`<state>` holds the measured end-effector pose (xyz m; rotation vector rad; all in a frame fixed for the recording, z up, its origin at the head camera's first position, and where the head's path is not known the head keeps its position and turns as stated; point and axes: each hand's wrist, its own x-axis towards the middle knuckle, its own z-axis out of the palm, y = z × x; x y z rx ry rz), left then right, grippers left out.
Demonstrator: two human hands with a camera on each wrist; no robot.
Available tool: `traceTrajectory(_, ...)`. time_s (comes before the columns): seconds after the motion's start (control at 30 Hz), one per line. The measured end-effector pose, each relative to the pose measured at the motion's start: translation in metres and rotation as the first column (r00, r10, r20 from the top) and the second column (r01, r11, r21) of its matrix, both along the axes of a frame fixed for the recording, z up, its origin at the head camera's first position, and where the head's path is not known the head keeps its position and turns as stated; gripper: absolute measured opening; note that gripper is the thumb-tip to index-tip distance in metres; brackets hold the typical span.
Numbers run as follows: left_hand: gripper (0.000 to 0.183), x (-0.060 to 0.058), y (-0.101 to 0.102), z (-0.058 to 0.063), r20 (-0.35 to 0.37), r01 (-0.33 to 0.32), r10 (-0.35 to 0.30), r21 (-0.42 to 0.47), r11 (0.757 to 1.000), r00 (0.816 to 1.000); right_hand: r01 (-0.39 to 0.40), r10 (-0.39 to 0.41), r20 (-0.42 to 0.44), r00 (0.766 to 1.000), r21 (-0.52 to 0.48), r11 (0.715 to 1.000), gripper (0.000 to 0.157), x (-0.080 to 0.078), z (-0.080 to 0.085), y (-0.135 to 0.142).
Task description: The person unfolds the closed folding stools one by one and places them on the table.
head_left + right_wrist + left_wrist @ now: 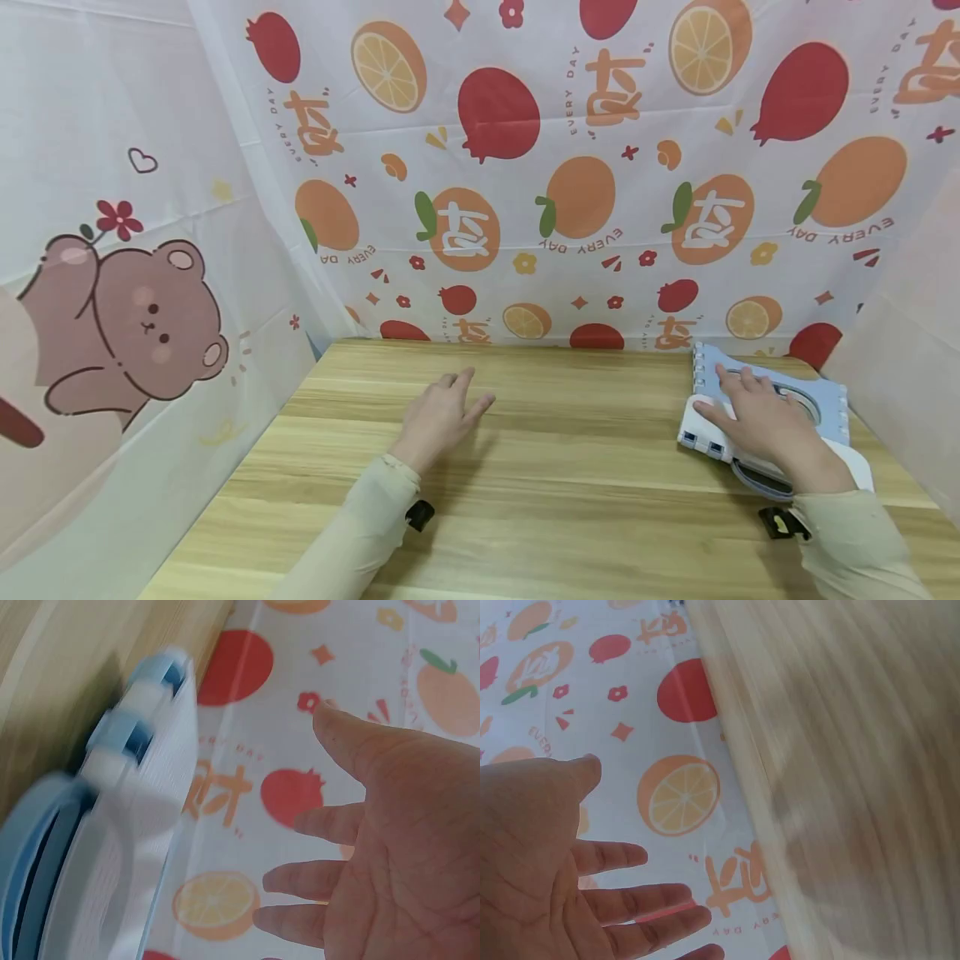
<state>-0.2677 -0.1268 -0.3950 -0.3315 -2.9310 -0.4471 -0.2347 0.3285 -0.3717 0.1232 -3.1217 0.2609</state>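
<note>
My right hand [768, 425] hovers over a folded plastic step stool [828, 398] at the table's right side, its fingers spread. The stool is light blue and white, with hinge knuckles along its edges and a looped handle [761, 479] at the near side. In the right wrist view, the palm [405, 847] stands apart from the stool's white panel [135, 825], holding nothing. Over the table's left-middle part, my left hand [438, 421] is held with relaxed fingers and grips nothing. The left wrist view shows that palm [532, 855] bare, thumb and fingers extended.
A wood-grain table [555, 500] spans the front. Behind it hangs a white curtain [637, 292] printed with oranges and pomegranates, meeting the back edge. At the left is a sheet with a bear print [157, 317]; a pale sheet [922, 333] closes the right side.
</note>
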Motion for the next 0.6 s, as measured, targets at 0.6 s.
traceTrajectory(0.6, 0.058, 0.014, 0.025, -0.006, -0.05, 0.18, -0.178, 0.038, 0.983, 0.983, -0.022, 0.024, 0.098, 0.995, -0.019, 1.0, 0.089, -0.006, -0.019, 0.077)
